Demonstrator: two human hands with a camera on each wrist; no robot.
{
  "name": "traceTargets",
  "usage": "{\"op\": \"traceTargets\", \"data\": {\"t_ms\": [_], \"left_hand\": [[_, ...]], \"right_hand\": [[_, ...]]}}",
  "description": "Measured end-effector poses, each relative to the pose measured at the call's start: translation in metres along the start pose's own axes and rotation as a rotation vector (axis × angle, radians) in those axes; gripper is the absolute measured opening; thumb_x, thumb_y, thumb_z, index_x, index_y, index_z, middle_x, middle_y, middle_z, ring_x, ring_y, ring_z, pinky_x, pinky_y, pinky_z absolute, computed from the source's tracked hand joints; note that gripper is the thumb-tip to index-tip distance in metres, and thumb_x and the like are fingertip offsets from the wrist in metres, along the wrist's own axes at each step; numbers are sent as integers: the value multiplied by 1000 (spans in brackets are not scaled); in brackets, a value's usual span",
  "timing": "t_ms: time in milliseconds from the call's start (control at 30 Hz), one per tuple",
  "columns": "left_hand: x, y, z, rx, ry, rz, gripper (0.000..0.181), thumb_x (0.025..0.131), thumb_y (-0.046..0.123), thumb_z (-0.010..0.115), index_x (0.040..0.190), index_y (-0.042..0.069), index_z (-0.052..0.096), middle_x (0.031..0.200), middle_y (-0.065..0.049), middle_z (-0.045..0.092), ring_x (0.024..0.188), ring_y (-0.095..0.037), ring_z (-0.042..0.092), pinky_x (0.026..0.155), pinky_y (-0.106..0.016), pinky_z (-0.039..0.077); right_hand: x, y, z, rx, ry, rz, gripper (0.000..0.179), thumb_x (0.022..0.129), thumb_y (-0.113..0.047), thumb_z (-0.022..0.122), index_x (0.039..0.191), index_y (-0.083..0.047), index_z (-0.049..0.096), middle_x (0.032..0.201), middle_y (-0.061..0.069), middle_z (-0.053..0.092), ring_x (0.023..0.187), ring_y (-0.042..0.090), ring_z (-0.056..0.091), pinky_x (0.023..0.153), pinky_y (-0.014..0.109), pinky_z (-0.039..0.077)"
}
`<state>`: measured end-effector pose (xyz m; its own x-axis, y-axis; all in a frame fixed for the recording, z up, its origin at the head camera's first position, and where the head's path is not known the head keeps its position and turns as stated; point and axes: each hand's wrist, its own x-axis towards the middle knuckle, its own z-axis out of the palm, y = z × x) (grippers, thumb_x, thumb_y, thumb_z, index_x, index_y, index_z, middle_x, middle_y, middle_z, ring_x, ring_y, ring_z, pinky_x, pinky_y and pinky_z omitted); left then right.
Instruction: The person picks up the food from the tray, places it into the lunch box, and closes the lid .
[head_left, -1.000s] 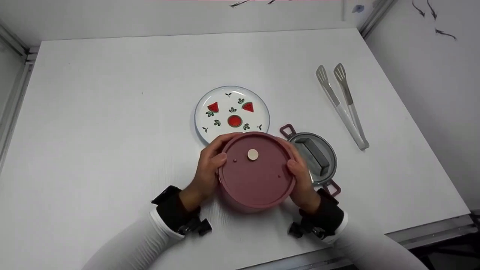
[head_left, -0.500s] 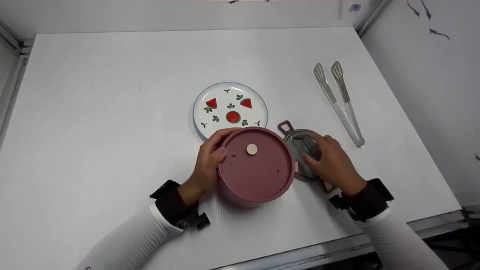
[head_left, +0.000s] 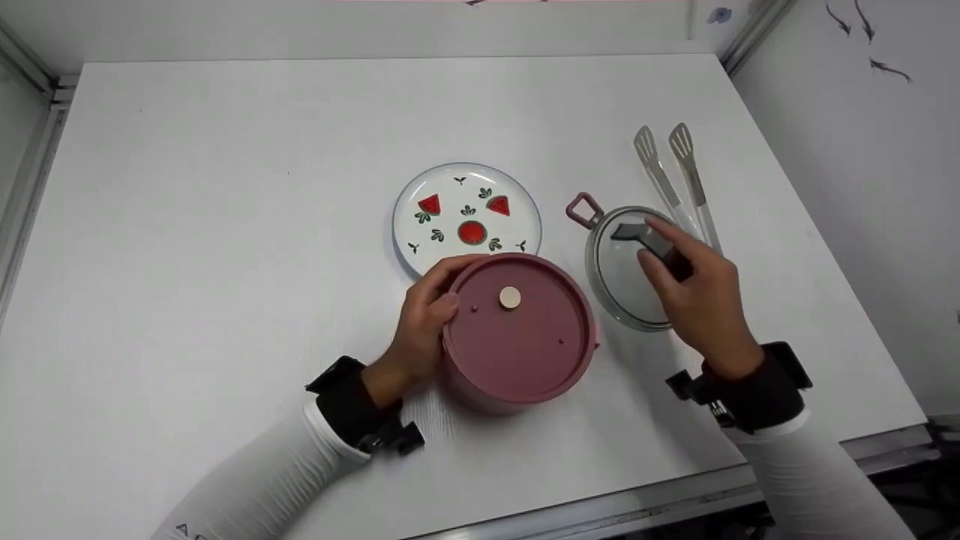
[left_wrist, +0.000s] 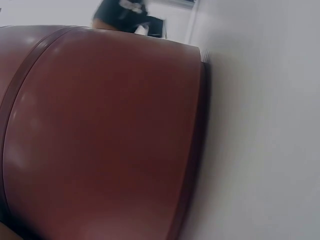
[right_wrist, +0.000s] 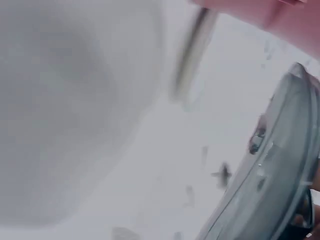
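A round mauve pot (head_left: 517, 352) with a flat lid and a cream knob stands at the front middle of the table in the head view. My left hand (head_left: 420, 319) grips its left side, thumb at the lid's rim. The pot wall (left_wrist: 105, 135) fills much of the left wrist view. My right hand (head_left: 709, 300) holds a glass lid (head_left: 626, 277) by its dark grey bar handle. One mauve loop of that lid shows at its upper left; the opposite side is behind the hand. Tilted, the lid (right_wrist: 280, 165) hangs above the table in the right wrist view.
Behind the pot lies a white plate (head_left: 466, 193) with watermelon drawings, its near edge hidden by the pot. Metal tongs (head_left: 699, 187) lie at the right, their lower end partly behind my right hand. A metal rail (head_left: 585, 523) runs along the table's front edge.
My right hand has let go of the pot, taken the glass lid by its handle and raised it up and to the right. The left hand keeps its grip on the pot.
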<state>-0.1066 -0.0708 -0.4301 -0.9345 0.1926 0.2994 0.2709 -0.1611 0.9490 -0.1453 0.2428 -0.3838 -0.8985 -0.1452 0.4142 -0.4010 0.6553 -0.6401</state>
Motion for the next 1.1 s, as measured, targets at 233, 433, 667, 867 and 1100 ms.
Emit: {"op": "traceTargets", "data": {"t_ms": [233,433,667,867,1100], "left_hand": [[-1,0,-2,13,1,23,54,91,28,39,137,5,54,132,-9,61,123,-25,57,103,-30,48],[4,0,0,-12,24,24,54,96,30,32,131,-2,58,129,-11,64,124,-22,58,108,-31,45],[15,22,-12,-147,88,16,54,100,24,21,119,-4,62,113,-3,70,111,-22,64,102,-41,46],[18,65,-23,190,26,83,45,99,23,31,120,1,64,117,-7,69,112,-21,63,102,-39,44],[21,95,-7,528,-152,108,32,100,19,48,124,8,67,122,-1,68,120,-8,59,108,-36,43]], "right_hand": [[5,-69,3,238,78,-209,34,86,-1,75,120,-5,73,67,2,45,60,6,37,53,17,30],[-3,-103,25,189,-95,-348,38,84,-12,81,120,-10,74,77,5,64,71,9,51,61,19,43],[-8,-117,31,68,-203,-376,40,83,-21,83,122,-16,74,92,7,72,84,15,64,74,32,56],[-9,-131,32,-15,-247,-402,39,84,-26,82,122,-19,74,82,7,67,78,18,61,70,35,55],[-9,-137,40,-11,-234,-412,37,85,-27,80,121,-16,74,83,7,69,79,22,64,72,37,56]]}}
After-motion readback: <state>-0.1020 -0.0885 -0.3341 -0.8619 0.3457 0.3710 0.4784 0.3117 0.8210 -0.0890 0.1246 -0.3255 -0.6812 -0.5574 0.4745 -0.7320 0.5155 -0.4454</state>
